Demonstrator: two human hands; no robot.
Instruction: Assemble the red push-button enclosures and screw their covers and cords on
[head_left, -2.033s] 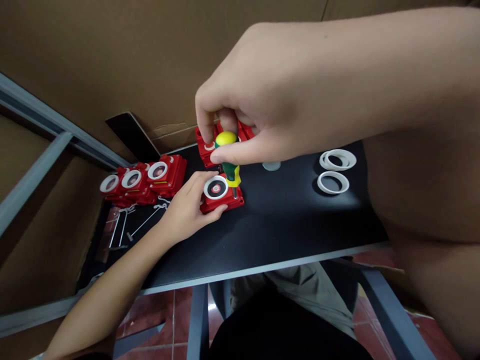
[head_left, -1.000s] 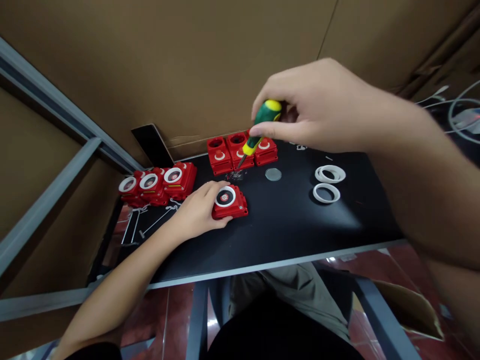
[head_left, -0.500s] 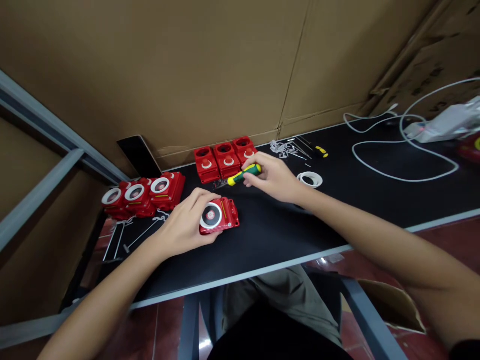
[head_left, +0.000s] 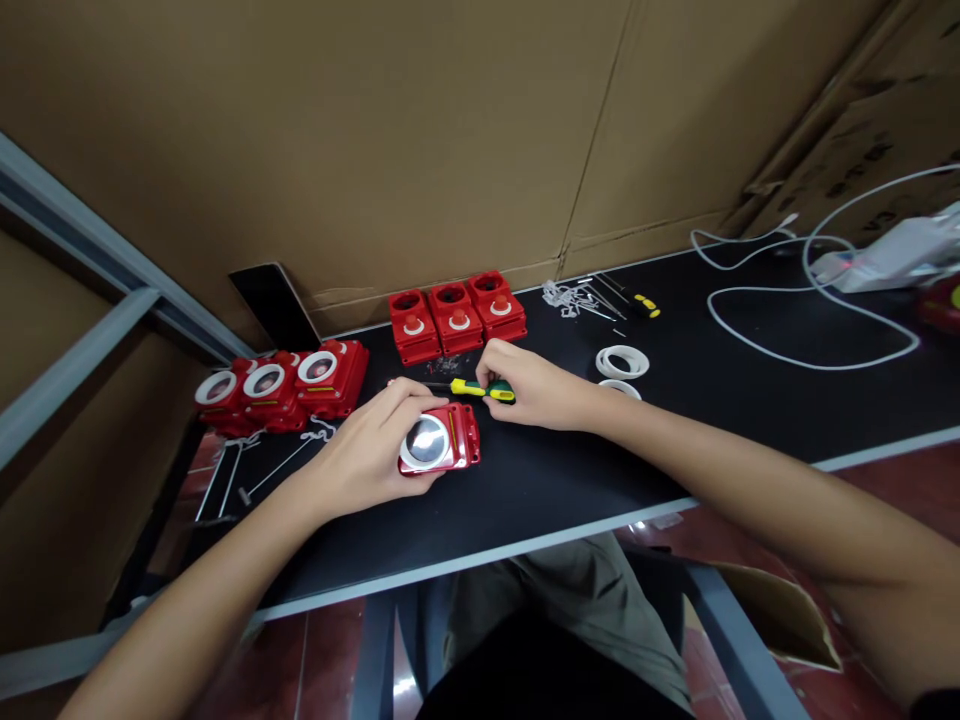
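My left hand (head_left: 379, 435) is closed round the left end of a red housing (head_left: 463, 437) with a white ring and a dark round face, above the black table. My right hand (head_left: 529, 387) grips the green and yellow handle of a screwdriver (head_left: 469, 388). Its shaft points left, just beyond the housing, and its tip is close to my left fingers; whether it touches anything I cannot tell. Behind my hands lie small loose screws (head_left: 450, 366), too small to make out singly.
Three red housings with knobs (head_left: 457, 320) stand at the back. Three ringed red housings (head_left: 319, 380) sit at the left, by a leaning dark phone-like slab (head_left: 275, 305). White rings (head_left: 622, 362), white clips (head_left: 566, 298), a yellow-handled tool (head_left: 646, 306) and a white cable (head_left: 810, 358) lie rightward.
My right hand has brought the screwdriver down and slightly nearer me, its shaft now lying behind the housing. The housing has tilted a little, and its round face now catches the light.
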